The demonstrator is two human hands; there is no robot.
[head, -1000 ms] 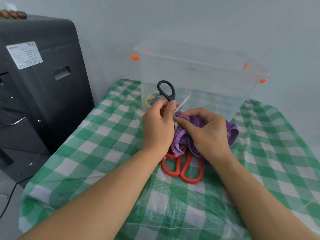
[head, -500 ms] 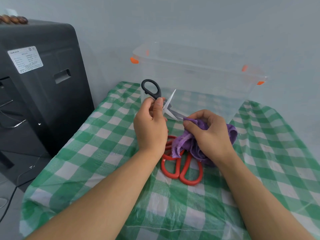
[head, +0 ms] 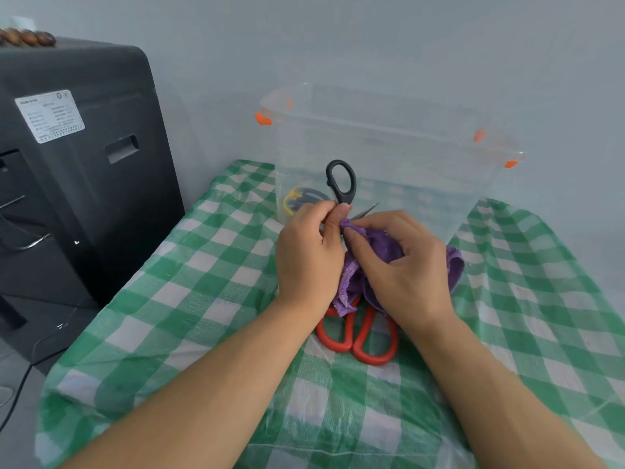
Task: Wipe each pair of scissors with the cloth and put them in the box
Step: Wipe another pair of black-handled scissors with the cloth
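Note:
My left hand (head: 307,252) grips the black-handled scissors (head: 341,182) just below their upright loop, and one blade tip pokes out to the right. My right hand (head: 399,265) pinches the purple cloth (head: 382,245) against the blades beside my left thumb. The rest of the cloth hangs down under my right hand. Red-handled scissors (head: 362,336) lie on the tablecloth beneath both hands, their blades hidden. The clear plastic box (head: 406,143) with orange clips stands behind, and yellow-and-grey scissors (head: 297,199) lie inside at its left end.
A green and white checked cloth (head: 203,299) covers the table. A black machine (head: 77,164) with a white label stands to the left, close to the table's edge. Cables trail on the floor at the lower left. A pale wall rises behind the box.
The black scissors' blades, spread open half a second ago, have come together. My left hand moved right toward my right hand, and the cloth is pinched on the blades near the pivot again.

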